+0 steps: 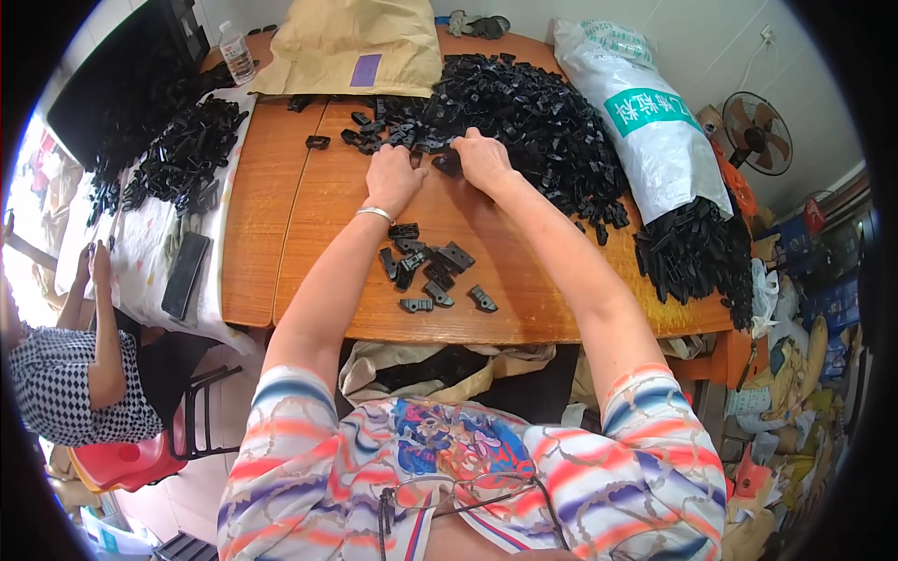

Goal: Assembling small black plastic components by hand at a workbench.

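Note:
Both my arms reach forward across the wooden table to the near edge of a big heap of small black plastic parts (pixel 524 117). My left hand (pixel 393 179) is closed, its fingers curled down among loose parts; a dark piece shows between its thumb and forefinger. Beside it, my right hand (pixel 484 161) bends its fingers round a black plastic part (pixel 448 165); its fingertips are partly hidden. Between my forearms lies a small group of similar black parts (pixel 430 266), loosely scattered.
A brown paper sack (pixel 351 47) stands at the back. On the right, a white woven sack (pixel 645 112) lies with black pieces (pixel 692 248) at its mouth. To the left are another black heap (pixel 182 154), a phone (pixel 185 276) and a seated person (pixel 79 374). An open sack (pixel 440 369) sits below the table's front edge.

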`<state>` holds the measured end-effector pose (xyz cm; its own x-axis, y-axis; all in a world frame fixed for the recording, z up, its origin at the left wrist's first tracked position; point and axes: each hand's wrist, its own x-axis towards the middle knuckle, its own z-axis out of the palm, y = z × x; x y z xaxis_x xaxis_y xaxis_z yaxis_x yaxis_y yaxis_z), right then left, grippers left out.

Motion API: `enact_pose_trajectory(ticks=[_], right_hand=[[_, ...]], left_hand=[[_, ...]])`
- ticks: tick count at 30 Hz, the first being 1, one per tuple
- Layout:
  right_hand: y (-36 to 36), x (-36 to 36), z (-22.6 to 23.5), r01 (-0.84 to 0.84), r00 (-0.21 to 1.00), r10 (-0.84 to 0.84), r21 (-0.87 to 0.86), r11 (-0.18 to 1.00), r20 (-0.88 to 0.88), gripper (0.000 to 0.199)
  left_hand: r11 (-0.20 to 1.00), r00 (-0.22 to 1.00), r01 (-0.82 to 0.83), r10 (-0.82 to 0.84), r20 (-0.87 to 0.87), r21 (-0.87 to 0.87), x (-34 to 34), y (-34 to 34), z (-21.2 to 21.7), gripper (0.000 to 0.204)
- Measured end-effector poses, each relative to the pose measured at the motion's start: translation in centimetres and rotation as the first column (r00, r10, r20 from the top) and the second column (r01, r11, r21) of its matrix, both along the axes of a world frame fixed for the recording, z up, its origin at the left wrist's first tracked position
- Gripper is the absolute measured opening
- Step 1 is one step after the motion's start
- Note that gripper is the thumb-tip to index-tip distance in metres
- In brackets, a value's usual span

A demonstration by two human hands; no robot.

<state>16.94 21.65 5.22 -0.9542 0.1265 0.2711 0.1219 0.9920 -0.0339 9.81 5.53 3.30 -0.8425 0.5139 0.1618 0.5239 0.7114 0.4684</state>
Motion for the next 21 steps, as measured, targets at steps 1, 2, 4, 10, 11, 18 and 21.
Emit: enact_pose_trajectory(ticks=[1, 2, 4, 10, 11, 18, 21], right_hand=[[-0.4, -0.5, 0.2, -0.006, 0.999, 0.005, 0.024, 1.0, 0.039, 0.016], [-0.8, -0.9, 0.4, -0.012, 0.997, 0.008, 0.047, 0.999, 0.079, 0.014], [-1.0, -1.1, 0.5, -0.015, 0.997, 0.011, 0.045, 0.999, 0.08, 0.013], [-0.8, 0.4, 0.5, -0.019, 0.997, 0.011, -0.116, 0.993, -0.07, 0.022], [-1.5, 0.7, 0.7, -0.035, 0.983, -0.008, -0.231, 0.972, -0.182, 0.027], [-6.4, 3.1, 1.1, -0.158, 0.943, -0.092, -0.676, 0.72, -0.319, 0.029], [-6.3, 3.8, 1.4, -0.167, 0.933, -0.086, -0.629, 0.759, -0.351, 0.026]], left_hand=[[1.0, 0.999, -0.021, 0.021, -0.032, 0.0, -0.2, -0.2, -0.4, 0.043], [0.999, 0.997, -0.041, 0.041, -0.063, 0.001, -0.5, -0.5, -0.8, 0.04], [0.998, 0.997, -0.035, 0.039, -0.064, 0.057, -0.7, -1.0, -1.2, 0.037], [0.903, 0.96, -0.062, -0.062, 0.272, 0.425, 0.1, -2.9, -0.8, 0.03], [0.853, 0.922, -0.103, -0.111, 0.37, 0.512, 0.2, -3.3, -1.0, 0.03], [0.706, 0.74, -0.121, -0.404, 0.537, 0.698, 2.9, -3.7, 0.4, 0.047], [0.623, 0.657, -0.173, -0.504, 0.561, 0.763, 4.2, -4.0, 0.9, 0.039]])
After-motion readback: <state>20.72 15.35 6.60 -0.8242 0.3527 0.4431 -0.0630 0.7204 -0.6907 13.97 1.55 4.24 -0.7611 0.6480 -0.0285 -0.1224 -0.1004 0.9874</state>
